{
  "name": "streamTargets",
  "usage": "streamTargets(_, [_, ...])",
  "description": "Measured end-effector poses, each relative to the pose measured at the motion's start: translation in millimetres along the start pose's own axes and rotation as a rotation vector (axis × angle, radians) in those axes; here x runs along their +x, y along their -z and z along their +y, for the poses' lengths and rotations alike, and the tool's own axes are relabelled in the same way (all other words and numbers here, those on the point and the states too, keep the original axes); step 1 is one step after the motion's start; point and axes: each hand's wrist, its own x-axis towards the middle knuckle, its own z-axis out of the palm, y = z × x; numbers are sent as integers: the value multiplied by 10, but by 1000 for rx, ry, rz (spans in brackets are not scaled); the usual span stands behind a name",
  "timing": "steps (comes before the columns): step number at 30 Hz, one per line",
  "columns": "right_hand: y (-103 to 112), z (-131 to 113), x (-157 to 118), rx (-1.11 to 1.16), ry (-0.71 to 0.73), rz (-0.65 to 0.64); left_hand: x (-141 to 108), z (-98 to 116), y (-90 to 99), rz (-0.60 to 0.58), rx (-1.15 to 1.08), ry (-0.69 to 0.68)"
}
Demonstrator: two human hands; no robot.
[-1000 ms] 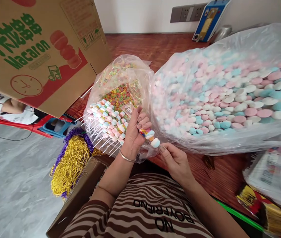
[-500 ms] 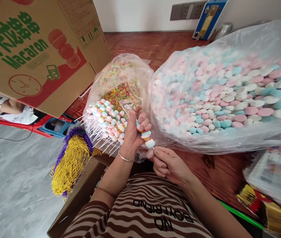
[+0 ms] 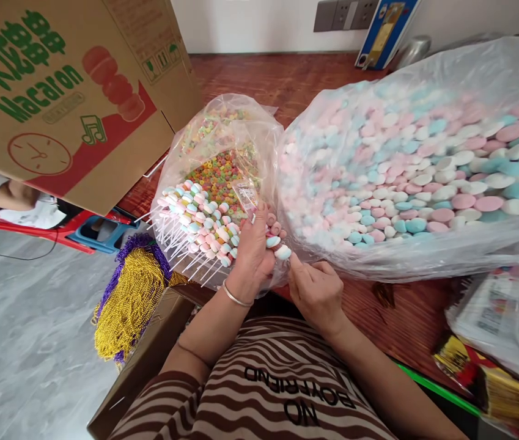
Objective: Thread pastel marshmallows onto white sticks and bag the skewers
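My left hand (image 3: 255, 247) is closed around a marshmallow skewer (image 3: 282, 252), whose blue-white end pieces poke out toward the right. A small clear packet (image 3: 246, 198) stands up by my left thumb; whether it covers the skewer I cannot tell. With fingers closed, my right hand (image 3: 316, 290) pinches the skewer's lower end, where the stick is mostly hidden by the fingertips. Left of my left hand, a pile of finished marshmallow skewers (image 3: 199, 220) lies with white sticks pointing down-left. The pile rests on a clear bag of colourful cereal rings (image 3: 222, 174).
A large clear bag of pink, white and blue marshmallows (image 3: 442, 195) fills the right. A cardboard box (image 3: 117, 140) stands at the left; an open carton (image 3: 144, 360) is below. Gold and purple bead strings (image 3: 128, 305) hang beside it. Plastic packs (image 3: 497, 311) lie at the right.
Both hands have shifted slightly to the right with the skewer. My right hand has turned so that its back faces up more. The clear packet by my left thumb stands more upright.
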Motion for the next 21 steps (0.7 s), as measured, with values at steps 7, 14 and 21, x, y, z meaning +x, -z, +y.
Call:
streamTargets(7, [-15,-171,63,1282,-742,-322,-47,-89,102,-187,8,52])
streamTargets(14, [31,-85,28,738,-426,-126,-45,-2,73,-138,45,-4])
streamTargets(21, [-36,-11,63,-38,-11,57,-90,-148,24,-12,27,-87])
